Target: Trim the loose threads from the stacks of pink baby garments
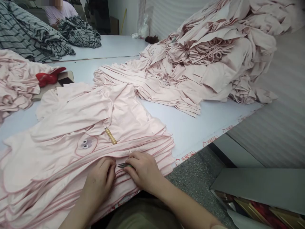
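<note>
A stack of pale pink garments (78, 127) lies on the white table (200, 124) in front of me. The top piece shows a small round patch with two eyes (86, 144) and a tan tag (111, 135) on a string. My left hand (101, 179) presses on the near hem of the top garment with its fingers curled closed. Right beside it, my right hand (143, 170) pinches small green thread snips (125, 165), whose tips point toward the left hand at the hem.
A big heap of pink garments (219, 54) fills the back right, with a flatter spread (147, 82) before it. More pink cloth (14, 79), a red item (49, 77) and a box lie left. Striped grey fabric (28, 35) and another person (59, 12) are far back.
</note>
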Motion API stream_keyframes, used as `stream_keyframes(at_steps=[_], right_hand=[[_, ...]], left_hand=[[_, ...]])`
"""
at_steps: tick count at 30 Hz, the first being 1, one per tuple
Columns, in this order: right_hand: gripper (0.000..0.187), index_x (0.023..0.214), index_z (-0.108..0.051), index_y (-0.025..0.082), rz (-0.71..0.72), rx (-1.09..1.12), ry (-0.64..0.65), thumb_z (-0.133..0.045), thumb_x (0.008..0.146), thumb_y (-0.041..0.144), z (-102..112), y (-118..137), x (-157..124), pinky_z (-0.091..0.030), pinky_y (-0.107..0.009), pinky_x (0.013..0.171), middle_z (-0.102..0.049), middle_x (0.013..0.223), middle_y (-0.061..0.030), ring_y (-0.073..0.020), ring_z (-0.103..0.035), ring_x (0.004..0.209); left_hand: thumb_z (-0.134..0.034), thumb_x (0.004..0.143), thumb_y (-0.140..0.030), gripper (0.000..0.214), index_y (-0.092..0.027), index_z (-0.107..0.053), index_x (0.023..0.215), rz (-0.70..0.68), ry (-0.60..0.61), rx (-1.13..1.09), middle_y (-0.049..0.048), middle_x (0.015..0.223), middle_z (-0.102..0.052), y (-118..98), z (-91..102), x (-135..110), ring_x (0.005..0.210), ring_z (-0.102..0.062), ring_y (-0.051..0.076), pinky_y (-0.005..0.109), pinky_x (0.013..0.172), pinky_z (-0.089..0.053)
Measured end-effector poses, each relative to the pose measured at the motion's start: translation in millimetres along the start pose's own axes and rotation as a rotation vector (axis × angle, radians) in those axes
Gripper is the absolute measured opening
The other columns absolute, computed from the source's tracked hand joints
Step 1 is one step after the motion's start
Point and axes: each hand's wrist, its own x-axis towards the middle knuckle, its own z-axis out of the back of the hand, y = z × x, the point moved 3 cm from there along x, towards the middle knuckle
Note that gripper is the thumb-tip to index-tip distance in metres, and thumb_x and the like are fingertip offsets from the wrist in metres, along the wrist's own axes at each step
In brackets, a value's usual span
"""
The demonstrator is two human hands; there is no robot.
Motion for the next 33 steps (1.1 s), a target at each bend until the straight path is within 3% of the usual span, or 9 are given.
stream_keyframes(at_steps=[6,10,13,18,21,26,29,33], right_hand=[[0.011,0.079,-0.067,0.02,0.038,-0.07,0.029,-0.071,0.085,0.028,-6,7,7,-0.042,-0.03,0.07,-0.067,0.086,-0.0021,-0.0187,-0.061,0.08],[0.005,0.088,-0.068,0.021,-0.064,-0.061,-0.091,-0.067,0.088,0.026,10,-21,-2,-0.044,-0.031,0.075,-0.07,0.094,-0.0035,-0.0196,-0.063,0.085],[0.009,0.097,-0.068,0.022,-0.14,-0.052,-0.212,-0.065,0.09,0.025,29,-50,-15,-0.046,-0.032,0.081,-0.07,0.107,-0.0048,-0.0213,-0.065,0.094],[0.009,0.097,-0.069,0.023,-0.12,-0.028,-0.192,-0.068,0.088,0.024,39,-61,-25,-0.047,-0.032,0.08,-0.07,0.111,-0.0038,-0.0209,-0.066,0.093],[0.008,0.093,-0.07,0.021,-0.089,-0.026,-0.169,-0.072,0.085,0.022,37,-55,-26,-0.047,-0.031,0.075,-0.07,0.107,-0.0031,-0.0202,-0.065,0.086],[0.009,0.095,-0.069,0.02,-0.111,-0.01,-0.245,-0.07,0.086,0.021,38,-61,-30,-0.045,-0.03,0.074,-0.069,0.101,-0.0039,-0.0201,-0.064,0.084],[0.013,0.097,-0.069,0.019,-0.147,0.03,-0.268,-0.072,0.084,0.019,41,-69,-33,-0.045,-0.03,0.073,-0.068,0.1,-0.0038,-0.0198,-0.064,0.083],[0.015,0.095,-0.069,0.02,-0.14,0.093,-0.243,-0.075,0.082,0.021,41,-66,-35,-0.044,-0.029,0.071,-0.068,0.099,-0.0021,-0.0187,-0.064,0.083]], left_hand=[[-0.04,0.094,-0.024,0.02,-0.023,-0.054,0.08,0.029,-0.025,-0.028,0.0009,0.078,-0.061,0,-1.9,1,0.072,-0.06,0.015,0.026,0.064,-0.048],[-0.041,0.095,-0.03,0.018,-0.023,-0.055,0.086,0.123,-0.071,-0.067,0.0014,0.084,-0.064,3,0.4,3,0.079,-0.063,0.015,0.026,0.069,-0.049],[-0.043,0.096,-0.034,0.017,-0.024,-0.057,0.092,0.138,-0.042,-0.092,-0.0005,0.085,-0.067,2,-2.7,9,0.078,-0.064,0.015,0.025,0.068,-0.049],[-0.045,0.095,-0.03,0.015,-0.025,-0.059,0.09,0.013,0.067,-0.143,-0.0014,0.085,-0.065,-16,-19.5,27,0.077,-0.063,0.013,0.024,0.068,-0.048],[-0.044,0.095,-0.025,0.016,-0.024,-0.059,0.088,-0.041,0.067,-0.14,-0.001,0.085,-0.064,-27,-27.9,35,0.076,-0.062,0.013,0.023,0.068,-0.048],[-0.048,0.091,-0.023,0.016,-0.023,-0.063,0.096,-0.116,0.073,-0.044,0.0034,0.093,-0.065,-44,-45.8,40,0.082,-0.062,0.016,0.028,0.072,-0.049],[-0.046,0.089,-0.021,0.018,-0.021,-0.062,0.082,-0.083,0.08,0.037,0.0037,0.083,-0.063,-50,-55.4,43,0.075,-0.06,0.018,0.03,0.067,-0.046],[-0.045,0.088,-0.025,0.019,-0.022,-0.057,0.073,0.072,0.07,-0.013,-0.0002,0.07,-0.062,-46,-50.5,50,0.064,-0.059,0.016,0.028,0.059,-0.044]])
